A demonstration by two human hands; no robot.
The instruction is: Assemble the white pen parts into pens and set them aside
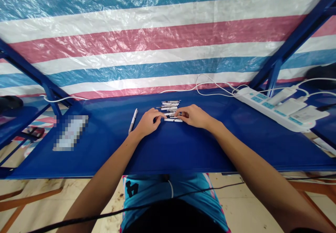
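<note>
Both my hands rest on a blue table [183, 145] at a small pile of white pens [170, 104]. My left hand [148, 121] has its fingers curled, its fingertips pinching the end of a pen. My right hand [193, 116] is also curled, its fingertips on the same white pen [173, 120] lying crosswise between the two hands. Several more pens lie stacked just beyond the fingers. A single white pen [133, 120] lies apart, to the left of my left hand.
A white power strip [273, 108] with plugged-in chargers and white cables lies at the right back. A blurred flat object [70, 132] sits at the left. Blue frame struts [291, 40] rise on both sides before a striped tarp [157, 36].
</note>
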